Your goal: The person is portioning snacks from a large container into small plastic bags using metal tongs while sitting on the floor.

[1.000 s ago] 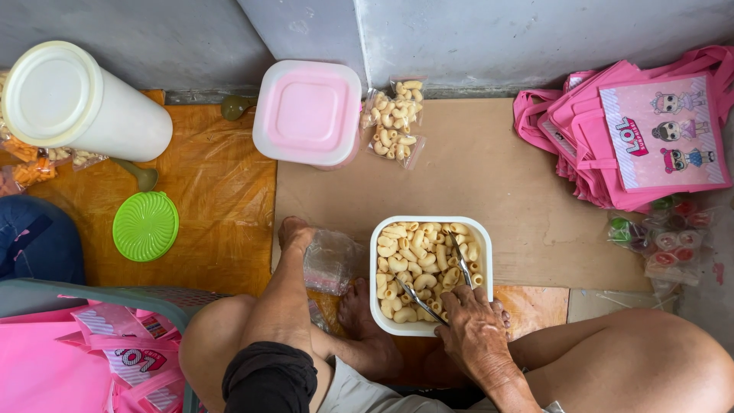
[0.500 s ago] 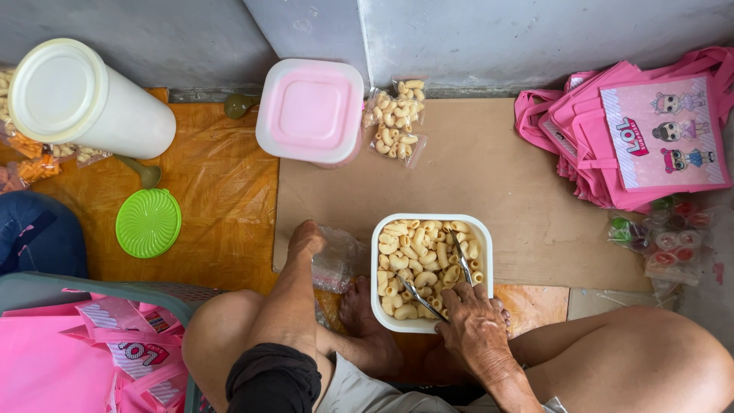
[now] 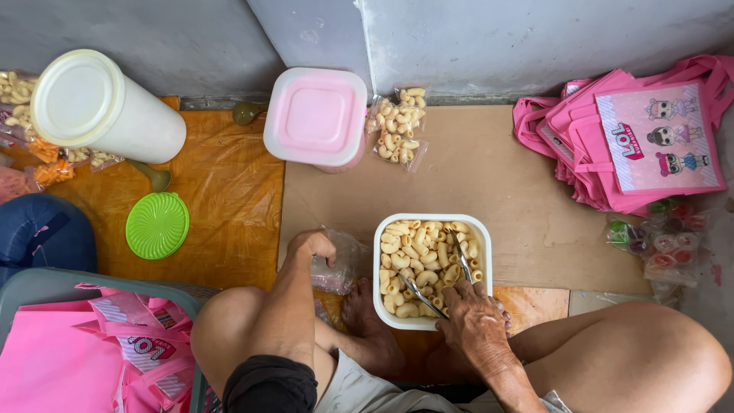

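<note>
Grey concrete wall point(image 3: 497, 38) above a floor seemingly covered by brown cardboard point(image 3: 489, 176).

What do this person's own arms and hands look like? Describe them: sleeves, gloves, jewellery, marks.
Both arms are bare from the elbow down: no sleeves, no gloves. The left hand and right hand show no rings, and no watch or bracelet is visible on either wrist. The back of the right hand looks wrinkled and veined. No markings or tattoos show. A dark garment edge appears near the left upper arm.

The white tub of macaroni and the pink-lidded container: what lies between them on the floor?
In the head view, only bare brown cardboard lies between the white tub and the pink-lidded container. A clear bag of macaroni sits just beside the container.
</note>
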